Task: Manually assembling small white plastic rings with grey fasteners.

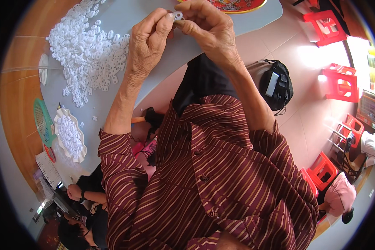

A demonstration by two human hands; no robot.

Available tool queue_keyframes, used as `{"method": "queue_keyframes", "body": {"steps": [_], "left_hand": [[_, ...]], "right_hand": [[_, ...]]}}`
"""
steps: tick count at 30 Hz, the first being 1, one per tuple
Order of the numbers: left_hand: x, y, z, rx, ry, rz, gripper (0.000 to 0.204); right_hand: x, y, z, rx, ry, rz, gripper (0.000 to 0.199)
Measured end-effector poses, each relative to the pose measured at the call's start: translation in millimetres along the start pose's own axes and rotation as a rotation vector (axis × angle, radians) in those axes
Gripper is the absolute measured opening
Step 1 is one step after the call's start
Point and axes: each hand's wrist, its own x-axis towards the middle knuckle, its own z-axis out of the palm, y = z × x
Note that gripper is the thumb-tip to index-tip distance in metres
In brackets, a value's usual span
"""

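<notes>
Over the grey table (166,71), both hands meet at a small white plastic piece (178,16) with a hole in it. My left hand (149,39) pinches it between thumb and bent fingers. From the other side, my right hand (212,31) grips it with thumb and forefinger, its other fingers curled above. Part of the piece is hidden behind my fingertips. To the left of my left hand spreads a big heap of small white plastic pieces (81,52), many of them oval or with holes.
A red tray (260,5) with small metallic parts sits at the far edge. On the left stand a scalloped white dish (83,152) of white pieces and a green basket (41,118). A black bag (281,85) and red stools (341,81) are right; other people sit nearby.
</notes>
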Motion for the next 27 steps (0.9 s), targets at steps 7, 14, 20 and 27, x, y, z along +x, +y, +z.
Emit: {"method": "queue_keyframes", "body": {"steps": [7, 14, 20, 27], "left_hand": [[1, -4, -6, -0.052, -0.089, -0.019, 0.023], [2, -10, -5, -0.056, -0.028, -0.02, 0.023], [0, -12, -4, -0.062, 0.003, -0.03, 0.024], [1, -14, -4, -0.23, -0.051, -0.173, 0.028]], "right_hand": [[0, -3, -2, 0.036, -0.046, 0.076, 0.028], [-2, -8, 3, -0.017, -0.06, 0.033, 0.031], [-2, -9, 5, -0.232, -0.043, -0.095, 0.029], [-3, -5, 6, -0.132, -0.014, -0.046, 0.028]]}}
